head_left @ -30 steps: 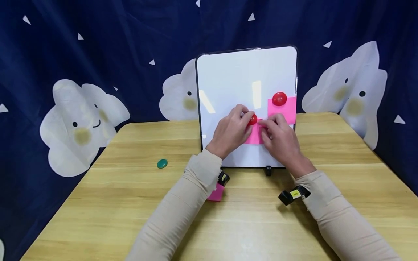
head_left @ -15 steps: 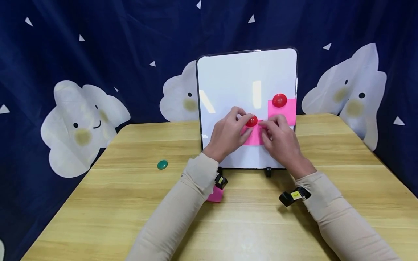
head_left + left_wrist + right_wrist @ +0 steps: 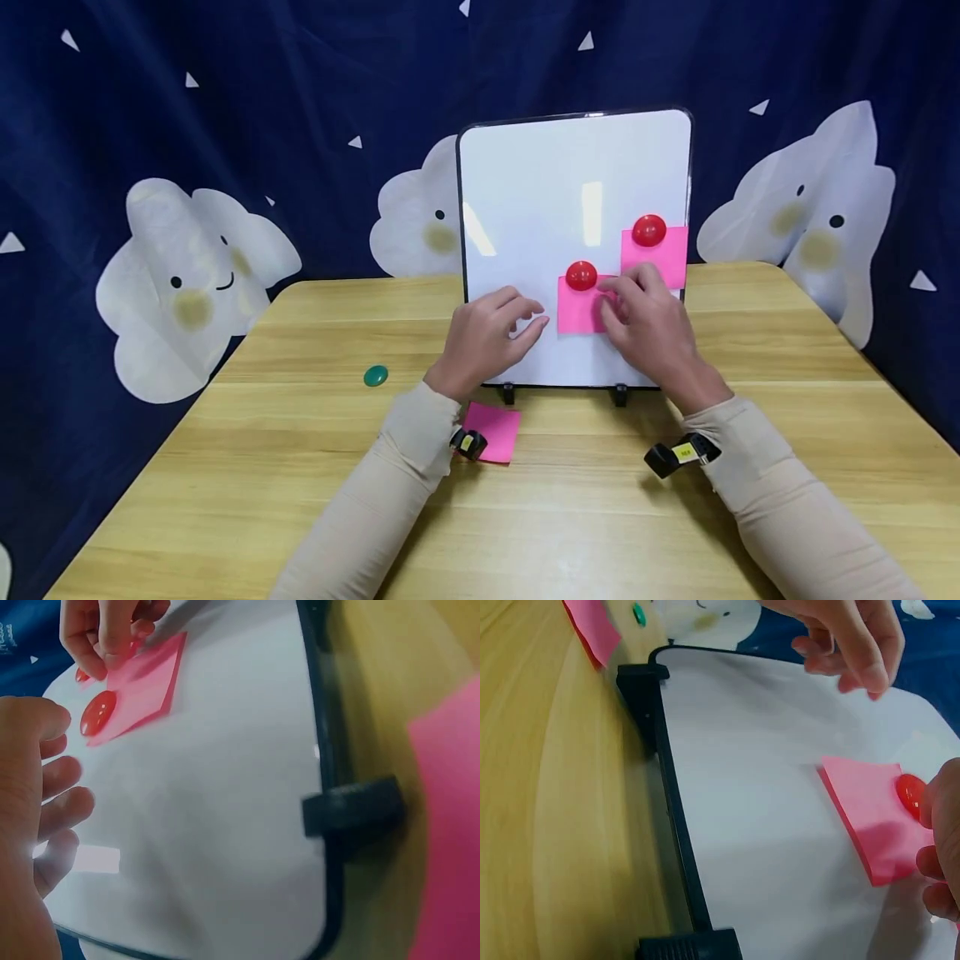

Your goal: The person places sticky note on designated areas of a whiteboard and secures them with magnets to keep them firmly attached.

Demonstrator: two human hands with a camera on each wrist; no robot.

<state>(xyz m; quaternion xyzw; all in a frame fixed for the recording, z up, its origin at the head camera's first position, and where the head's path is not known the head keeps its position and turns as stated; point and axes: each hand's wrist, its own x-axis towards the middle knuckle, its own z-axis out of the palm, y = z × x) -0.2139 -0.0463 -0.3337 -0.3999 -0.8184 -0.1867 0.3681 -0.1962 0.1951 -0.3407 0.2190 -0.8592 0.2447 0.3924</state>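
A pink sticky note (image 3: 579,312) sits on the whiteboard (image 3: 525,192), with a round red magnet (image 3: 581,276) over its top edge. My left hand (image 3: 487,337) is left of this note, fingers loosely bent, touching neither note nor magnet. Fingertips of my right hand (image 3: 651,329) touch the note's upper right part, with a gap between thumb and index finger. The left wrist view shows the right hand (image 3: 109,634) at the note (image 3: 150,686) beside the magnet (image 3: 98,713). Up and to the right, another pink note (image 3: 667,258) lies under a second red magnet (image 3: 648,231).
A third pink note (image 3: 498,433) lies on the wooden table (image 3: 570,517), partly behind the left wrist camera (image 3: 469,444). Farther left is a green magnet (image 3: 376,376). Two black feet hold the board upright, one being the right foot (image 3: 620,395). Behind hangs a dark blue curtain (image 3: 315,75).
My left hand has let go of the lower red magnet and moved left and down, uncovering the note and magnet. The right hand has stayed at the note's upper right.
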